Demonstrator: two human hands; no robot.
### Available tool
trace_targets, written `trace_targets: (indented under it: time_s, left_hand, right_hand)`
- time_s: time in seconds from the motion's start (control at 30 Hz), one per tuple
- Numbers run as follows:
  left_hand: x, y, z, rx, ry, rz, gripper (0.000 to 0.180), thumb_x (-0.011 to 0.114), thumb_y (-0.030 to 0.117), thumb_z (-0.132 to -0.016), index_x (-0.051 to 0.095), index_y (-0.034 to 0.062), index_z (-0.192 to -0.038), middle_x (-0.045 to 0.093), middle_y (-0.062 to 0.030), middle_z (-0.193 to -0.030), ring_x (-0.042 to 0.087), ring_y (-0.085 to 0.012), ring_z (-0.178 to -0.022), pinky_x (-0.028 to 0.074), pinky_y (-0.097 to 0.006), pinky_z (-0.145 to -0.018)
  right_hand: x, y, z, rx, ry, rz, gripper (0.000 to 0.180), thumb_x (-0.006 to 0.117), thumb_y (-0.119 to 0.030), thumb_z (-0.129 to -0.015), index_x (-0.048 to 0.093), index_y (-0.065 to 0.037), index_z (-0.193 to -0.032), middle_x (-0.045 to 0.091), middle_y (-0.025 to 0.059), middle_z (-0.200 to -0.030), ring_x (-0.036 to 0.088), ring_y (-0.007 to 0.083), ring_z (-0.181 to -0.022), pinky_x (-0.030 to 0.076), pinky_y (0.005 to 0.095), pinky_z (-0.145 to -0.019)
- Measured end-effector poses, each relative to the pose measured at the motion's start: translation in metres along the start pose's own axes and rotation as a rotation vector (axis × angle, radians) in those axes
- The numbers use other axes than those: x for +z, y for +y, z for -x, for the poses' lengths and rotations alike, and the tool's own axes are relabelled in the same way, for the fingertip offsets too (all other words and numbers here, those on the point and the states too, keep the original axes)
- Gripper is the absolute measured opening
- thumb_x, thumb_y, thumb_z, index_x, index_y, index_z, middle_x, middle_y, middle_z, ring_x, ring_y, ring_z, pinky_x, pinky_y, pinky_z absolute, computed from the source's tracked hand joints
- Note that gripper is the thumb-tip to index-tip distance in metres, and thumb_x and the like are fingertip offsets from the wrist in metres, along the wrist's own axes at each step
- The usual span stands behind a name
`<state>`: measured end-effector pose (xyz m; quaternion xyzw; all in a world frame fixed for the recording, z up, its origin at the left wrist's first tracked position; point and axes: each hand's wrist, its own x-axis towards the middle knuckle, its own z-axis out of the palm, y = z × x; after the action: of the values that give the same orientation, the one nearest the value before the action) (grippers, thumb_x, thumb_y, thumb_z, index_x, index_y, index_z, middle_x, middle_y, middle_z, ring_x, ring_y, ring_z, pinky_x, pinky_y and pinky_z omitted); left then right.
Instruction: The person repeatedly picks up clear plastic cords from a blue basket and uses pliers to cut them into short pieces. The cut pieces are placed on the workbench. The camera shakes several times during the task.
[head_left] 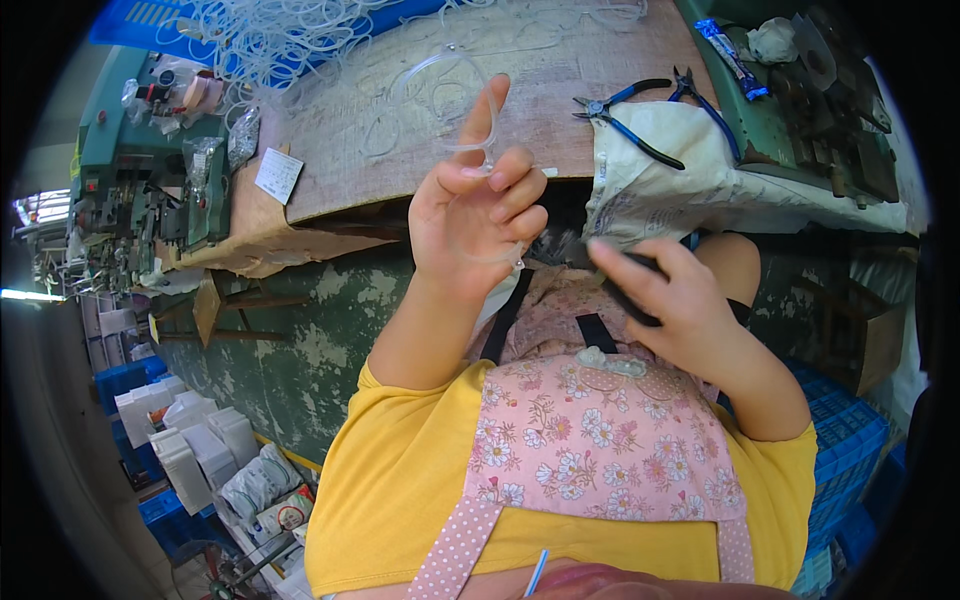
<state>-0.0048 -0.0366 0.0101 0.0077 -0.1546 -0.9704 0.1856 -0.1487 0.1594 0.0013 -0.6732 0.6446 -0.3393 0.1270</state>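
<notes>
My left hand (462, 220) is raised over the table's near edge, forefinger pointing up and the other fingers curled. It pinches a thin clear plastic tube (428, 62), which loops up around the forefinger; a small clear end piece shows below the fingers. To its right and lower, my right hand (690, 305) is closed around a black-handled tool (640, 292). The tool's working end is blurred, so its kind cannot be made out. Beyond the right hand lie two blue-and-black pliers (632, 132) on a white woven sack (640, 175).
A blue crate (120, 28) heaped with clear tubing (270, 50) stands at the far left of the wooden table (340, 150). Green machines (210, 190) flank the table. A paper label (279, 175) lies near the left edge. White containers (195, 450) and blue crates (845, 450) stand on the floor.
</notes>
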Motion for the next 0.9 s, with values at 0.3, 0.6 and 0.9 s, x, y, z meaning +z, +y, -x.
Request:
trace_targets:
  time_s: [0.3, 0.6, 0.9]
  left_hand:
    - [-0.001, -0.002, -0.007, -0.091, -0.060, -0.019, 0.070, 0.047, 0.014, -0.085, 0.026, 0.0202, -0.152, 0.045, -0.0049, -0.086, 0.038, -0.0148, -0.071, 0.038, -0.028, -0.061]
    - [-0.034, -0.026, -0.001, 0.914, -0.058, -1.088, 0.082, 0.049, 0.043, -0.095, 0.005, 0.0039, -0.153, 0.039, -0.0219, -0.142, 0.038, -0.0349, -0.135, 0.023, -0.051, -0.114]
    - [-0.020, -0.029, -0.001, 0.713, 0.234, -0.562, 0.064, 0.041, 0.045, -0.100, 0.032, -0.0001, -0.145, 0.037, 0.0011, -0.067, 0.039, -0.0122, -0.063, 0.038, -0.029, -0.063]
  right_hand:
    - [-0.009, -0.010, -0.002, -0.125, -0.040, 0.153, 0.074, 0.076, -0.011, -0.062, 0.058, -0.022, -0.133, 0.053, 0.0114, -0.104, 0.054, 0.0286, -0.089, 0.045, 0.0378, -0.075]
    - [-0.020, -0.001, 0.002, 0.087, -0.280, -0.795, 0.075, 0.071, -0.008, -0.068, 0.049, -0.013, -0.140, 0.056, 0.0079, -0.099, 0.055, 0.0177, -0.078, 0.048, 0.0302, -0.070]
    - [0.005, -0.011, 0.000, 0.012, 0.201, -0.577, 0.087, 0.077, -0.014, -0.067, 0.039, -0.011, -0.145, 0.050, 0.0152, -0.123, 0.055, 0.0217, -0.093, 0.047, 0.0326, -0.072]
